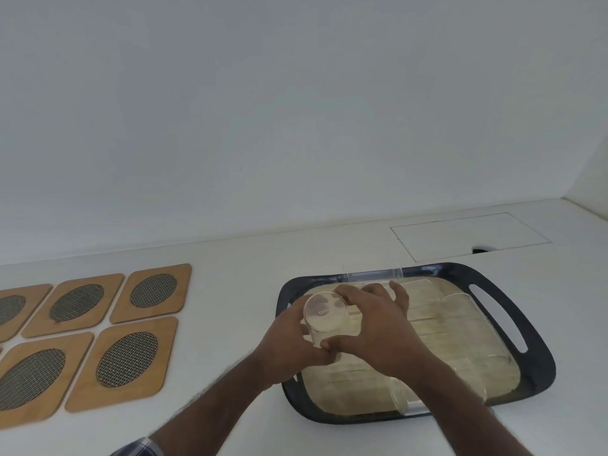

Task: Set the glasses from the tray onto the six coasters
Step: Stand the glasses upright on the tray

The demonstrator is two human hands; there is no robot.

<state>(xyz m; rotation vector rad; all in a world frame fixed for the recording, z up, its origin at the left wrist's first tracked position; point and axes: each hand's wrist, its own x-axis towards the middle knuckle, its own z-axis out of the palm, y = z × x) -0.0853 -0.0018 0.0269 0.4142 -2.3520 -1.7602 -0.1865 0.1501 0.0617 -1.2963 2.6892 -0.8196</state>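
A clear glass (pixel 324 315) is held over the left end of the dark tray (pixel 533 350), tipped so its round base faces me. My left hand (pixel 289 350) grips it from the left and below. My right hand (pixel 378 327) holds it from the right, thumb under it and fingers spread behind. More clear glasses lie on their sides on the tray's beige mat, one at the back rim (pixel 375 276), one at the right (pixel 460 311) and one at the front (pixel 408 403). Several wooden coasters with oval mesh centres (pixel 126 360) lie bare on the white counter to the left.
The white counter (pixel 230 291) runs back to a white wall. A rectangular flush panel with a dark notch (pixel 470 235) sits in the counter behind the tray. The tray has a slot handle (pixel 496 317) at its right end.
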